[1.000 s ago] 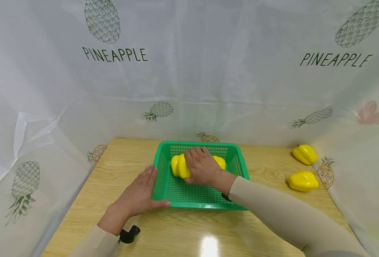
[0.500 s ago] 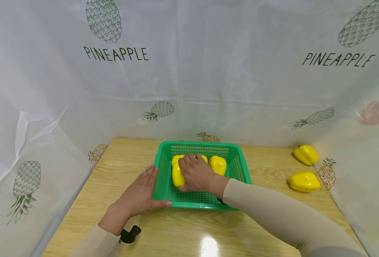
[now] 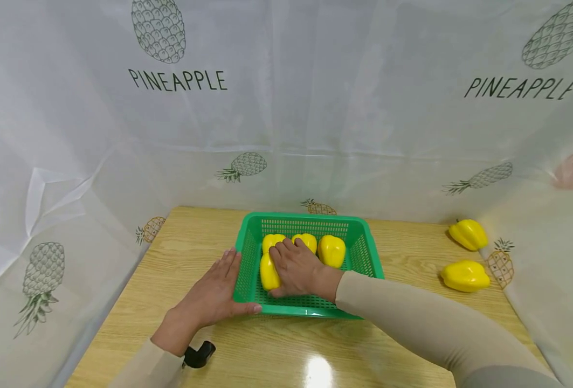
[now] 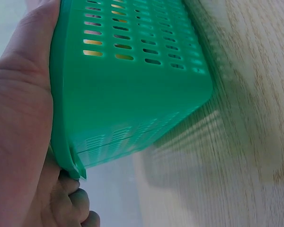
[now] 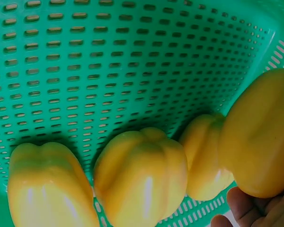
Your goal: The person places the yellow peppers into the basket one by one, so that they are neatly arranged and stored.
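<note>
A green plastic basket (image 3: pixel 310 311) stands on the table, its walls pierced with slots. My left hand (image 3: pixel 213 293) lies against its left side and near corner, fingers fairly straight, thumb on the front rim; in the left wrist view the palm meets the rim. Inside the basket, my right hand (image 3: pixel 295 269) grips a yellow bell pepper (image 3: pixel 269 273) at the left front. Along the back sit three more: a left pepper (image 3: pixel 271 241), a middle pepper (image 3: pixel 306 241) and a right pepper (image 3: pixel 332 251). The right wrist view shows the held pepper (image 5: pixel 260 137) above fingertips (image 5: pixel 241 203).
Two more yellow peppers lie on the table at the right, a far pepper (image 3: pixel 468 234) and a near pepper (image 3: pixel 466 276). A white pineapple-print sheet (image 3: pixel 339 108) hangs around the back and sides of the wooden table (image 3: pixel 262 355).
My right hand has brought the held pepper down and toward the front left inside the basket, uncovering the peppers behind. The left hand stays at the basket's side.
</note>
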The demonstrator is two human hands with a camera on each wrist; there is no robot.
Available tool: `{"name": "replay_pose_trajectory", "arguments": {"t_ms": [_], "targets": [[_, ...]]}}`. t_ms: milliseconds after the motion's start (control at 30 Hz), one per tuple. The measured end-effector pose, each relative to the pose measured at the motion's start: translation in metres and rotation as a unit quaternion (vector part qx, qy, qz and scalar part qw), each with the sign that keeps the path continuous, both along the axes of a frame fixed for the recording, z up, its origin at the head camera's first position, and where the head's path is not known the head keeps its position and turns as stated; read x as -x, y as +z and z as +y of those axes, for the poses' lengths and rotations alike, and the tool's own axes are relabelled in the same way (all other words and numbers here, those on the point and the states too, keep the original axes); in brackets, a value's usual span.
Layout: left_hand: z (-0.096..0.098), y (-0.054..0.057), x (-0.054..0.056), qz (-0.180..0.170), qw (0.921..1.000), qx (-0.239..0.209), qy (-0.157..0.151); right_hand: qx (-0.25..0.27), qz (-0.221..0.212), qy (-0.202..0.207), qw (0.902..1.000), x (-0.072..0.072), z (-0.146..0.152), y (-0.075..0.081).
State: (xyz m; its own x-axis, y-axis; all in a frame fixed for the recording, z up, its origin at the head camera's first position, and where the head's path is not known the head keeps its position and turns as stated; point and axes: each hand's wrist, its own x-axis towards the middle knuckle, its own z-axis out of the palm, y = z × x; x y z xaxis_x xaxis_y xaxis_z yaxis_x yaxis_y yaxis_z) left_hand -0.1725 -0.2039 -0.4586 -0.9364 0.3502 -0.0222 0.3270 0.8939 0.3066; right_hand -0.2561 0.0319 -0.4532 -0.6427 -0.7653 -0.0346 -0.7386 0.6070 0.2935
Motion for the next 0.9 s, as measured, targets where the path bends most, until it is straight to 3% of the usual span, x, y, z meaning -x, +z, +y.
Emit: {"name": "replay_pose_trajectory", "arguments": {"t_ms": [167, 633, 900], "targets": [[0.001, 0.000, 0.000, 0.001, 1.0000, 0.000, 0.001, 0.006, 0.005, 0.007, 0.9999, 0.000, 0.000, -0.003], [0.001, -0.003, 0.001, -0.001, 1.0000, -0.007, -0.002, -0.051, 0.019, 0.023, 0.9982, -0.004, -0.003, -0.017], [0.000, -0.003, 0.002, -0.002, 1.0000, -0.007, -0.002, -0.063, 0.002, 0.017, 0.9978, -0.003, -0.004, -0.021]]}}
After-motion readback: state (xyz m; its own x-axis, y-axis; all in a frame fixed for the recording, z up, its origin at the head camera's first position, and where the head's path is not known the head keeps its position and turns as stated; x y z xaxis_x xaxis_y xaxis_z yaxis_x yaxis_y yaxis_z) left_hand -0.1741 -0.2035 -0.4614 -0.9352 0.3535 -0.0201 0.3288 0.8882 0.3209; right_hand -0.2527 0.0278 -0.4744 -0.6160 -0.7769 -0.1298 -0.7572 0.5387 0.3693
